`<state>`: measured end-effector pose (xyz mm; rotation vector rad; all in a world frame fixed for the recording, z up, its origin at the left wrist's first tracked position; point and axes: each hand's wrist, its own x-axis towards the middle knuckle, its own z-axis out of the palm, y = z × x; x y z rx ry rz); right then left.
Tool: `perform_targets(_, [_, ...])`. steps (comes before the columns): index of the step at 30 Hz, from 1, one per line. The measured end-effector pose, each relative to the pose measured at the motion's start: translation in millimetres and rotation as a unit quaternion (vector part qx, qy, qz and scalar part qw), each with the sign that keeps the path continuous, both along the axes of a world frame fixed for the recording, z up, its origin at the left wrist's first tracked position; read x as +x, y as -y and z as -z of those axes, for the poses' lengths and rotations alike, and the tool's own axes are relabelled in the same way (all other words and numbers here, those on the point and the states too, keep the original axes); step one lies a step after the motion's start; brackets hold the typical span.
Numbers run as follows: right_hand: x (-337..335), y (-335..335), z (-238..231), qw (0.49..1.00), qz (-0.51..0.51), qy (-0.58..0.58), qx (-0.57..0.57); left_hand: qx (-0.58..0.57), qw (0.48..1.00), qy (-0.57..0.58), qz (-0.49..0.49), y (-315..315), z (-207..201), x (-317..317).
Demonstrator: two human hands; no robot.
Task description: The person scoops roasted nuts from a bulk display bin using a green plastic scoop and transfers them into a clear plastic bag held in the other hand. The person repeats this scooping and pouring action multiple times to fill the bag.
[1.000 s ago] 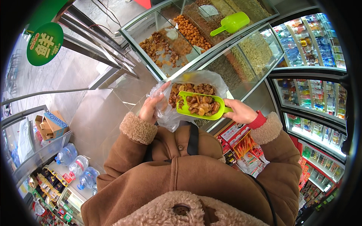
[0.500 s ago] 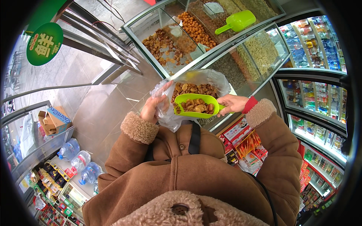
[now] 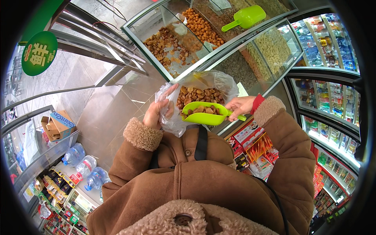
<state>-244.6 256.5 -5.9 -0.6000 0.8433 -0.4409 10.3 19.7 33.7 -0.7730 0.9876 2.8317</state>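
Observation:
My left hand grips the side of a clear plastic bag, its fingers partly seen through the film. Brown roasted broad beans lie in the bag. In my right hand is the handle of a lime-green scoop, held at the bag's near side. More brown beans rest in the scoop, which is tipped somewhat toward the bag, its left end over the bag's mouth.
Just beyond the bag stands a glass-sided bin counter with brown beans, orange balls and seeds. A second green scoop lies on top. Drink coolers line the right. Water bottles and a cardboard box stand at left.
The scoop has tilted, so its outer underside shows more and its beans show less. The handle's end now sticks out past my right hand. My left hand still holds the bag.

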Motion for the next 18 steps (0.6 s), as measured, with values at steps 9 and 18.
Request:
perform_targets(9, [-2, -5, 14, 0.988, 0.073, 0.097, 0.091, -0.022, 1.000, 0.003, -0.002, -1, 2, -1])
perform_targets(18, [-2, -4, 4, 0.994, 0.071, 0.062, 0.049, -0.011, 1.000, 0.005, 0.000, 0, 4, -2])
